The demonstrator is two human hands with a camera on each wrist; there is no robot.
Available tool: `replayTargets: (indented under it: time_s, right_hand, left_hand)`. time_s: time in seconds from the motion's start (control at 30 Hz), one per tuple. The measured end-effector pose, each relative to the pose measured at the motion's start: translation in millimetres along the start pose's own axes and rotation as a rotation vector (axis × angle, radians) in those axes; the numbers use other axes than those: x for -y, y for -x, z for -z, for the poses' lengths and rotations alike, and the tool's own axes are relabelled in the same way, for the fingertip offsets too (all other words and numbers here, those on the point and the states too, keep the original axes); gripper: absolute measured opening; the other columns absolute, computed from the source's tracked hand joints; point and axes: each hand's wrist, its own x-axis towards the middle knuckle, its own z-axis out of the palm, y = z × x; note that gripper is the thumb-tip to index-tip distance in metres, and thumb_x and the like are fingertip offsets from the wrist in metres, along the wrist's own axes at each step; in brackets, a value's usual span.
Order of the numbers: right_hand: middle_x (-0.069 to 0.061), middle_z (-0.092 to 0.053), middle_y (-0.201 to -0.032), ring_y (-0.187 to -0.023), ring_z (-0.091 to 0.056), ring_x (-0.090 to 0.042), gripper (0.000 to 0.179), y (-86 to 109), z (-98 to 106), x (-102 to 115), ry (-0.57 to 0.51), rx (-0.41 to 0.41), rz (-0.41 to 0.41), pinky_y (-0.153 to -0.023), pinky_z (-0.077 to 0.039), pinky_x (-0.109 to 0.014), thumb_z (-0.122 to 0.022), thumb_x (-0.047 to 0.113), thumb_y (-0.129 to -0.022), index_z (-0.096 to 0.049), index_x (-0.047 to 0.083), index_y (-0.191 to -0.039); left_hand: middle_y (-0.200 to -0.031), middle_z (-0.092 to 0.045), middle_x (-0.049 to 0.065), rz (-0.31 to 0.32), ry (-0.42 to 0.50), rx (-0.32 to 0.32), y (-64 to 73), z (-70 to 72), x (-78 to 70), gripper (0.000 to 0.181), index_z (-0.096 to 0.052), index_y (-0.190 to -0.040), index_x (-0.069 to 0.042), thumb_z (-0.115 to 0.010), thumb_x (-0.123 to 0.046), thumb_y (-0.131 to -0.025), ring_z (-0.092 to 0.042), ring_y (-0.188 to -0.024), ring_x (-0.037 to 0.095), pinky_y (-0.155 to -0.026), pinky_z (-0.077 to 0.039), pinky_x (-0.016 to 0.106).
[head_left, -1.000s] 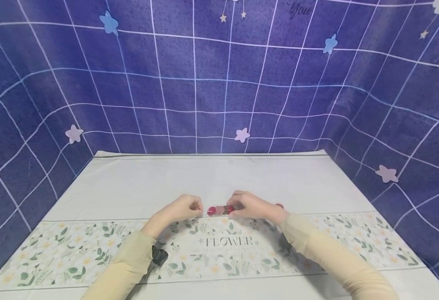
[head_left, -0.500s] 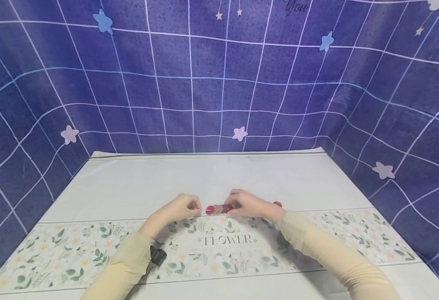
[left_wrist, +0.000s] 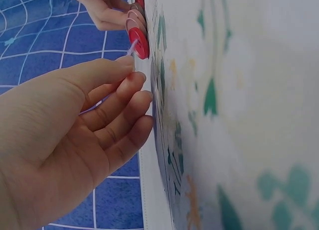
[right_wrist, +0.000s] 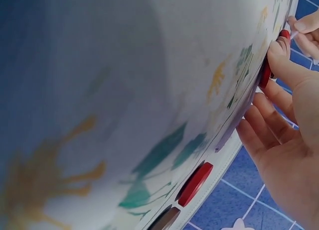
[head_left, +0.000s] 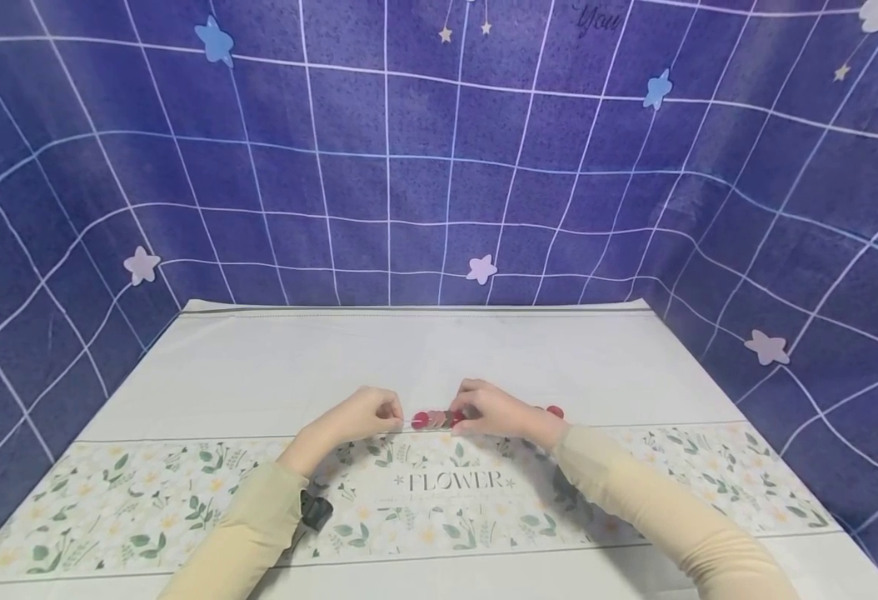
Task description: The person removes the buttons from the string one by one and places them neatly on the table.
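Note:
A short row of large round buttons lies between the hands: a red button [head_left: 420, 420] at the left end, pinkish buttons [head_left: 436, 419] in the middle, then a dark one and another red button [right_wrist: 266, 73] at the right. A thin whitish string [left_wrist: 132, 48] comes out of the left red button, which has holes in its face. My left hand [head_left: 367, 412] pinches that string between thumb and index finger, with its other fingers loosely curled. My right hand [head_left: 487, 408] grips the right end of the row between thumb and fingers; its fingertips partly hide the buttons there.
Beyond the right wrist, a loose red button [right_wrist: 195, 184] and a brown button [right_wrist: 164, 219] lie on the table. A white cloth [head_left: 296, 350] with a floral band marked FLOWER covers the table. Blue gridded curtains [head_left: 349, 183] stand behind and at both sides.
Both hands keep nearly the same place and hold. The head view has shifted slightly, and a bit of the brown button now shows beside the right wrist.

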Motion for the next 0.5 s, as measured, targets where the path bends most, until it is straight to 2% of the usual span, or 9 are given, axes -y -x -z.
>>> replayTargets:
  time_s: [0.23, 0.5]
  right_hand:
    - [-0.003, -0.059, -0.095, -0.088, -0.055, -0.016, 0.031, -1.2, 0.2, 2.2, 0.017, 0.013, 0.001, -0.084, -0.047, -0.027, -0.07, 0.027, -0.083, -0.067, 0.006, -0.106]
    - [0.0, -0.058, -0.091, -0.083, -0.053, -0.013, 0.028, -0.9, 2.3, 5.6, 0.008, 0.036, -0.018, -0.078, -0.047, -0.023, -0.069, 0.025, -0.083, -0.068, 0.008, -0.106]
  left_hand:
    - [-0.077, -0.064, -0.006, -0.015, 0.004, -0.001, 0.9, 0.6, -0.4, 0.005, -0.063, -0.079, -0.015, -0.067, -0.014, -0.083, -0.057, -0.072, 0.008, -0.076, -0.049, 0.033]
    - [-0.081, -0.066, -0.004, 0.002, 0.016, -0.006, 2.1, 0.2, -1.7, 0.007, -0.062, -0.078, -0.016, -0.067, -0.014, -0.082, -0.059, -0.079, 0.011, -0.083, -0.049, 0.04]
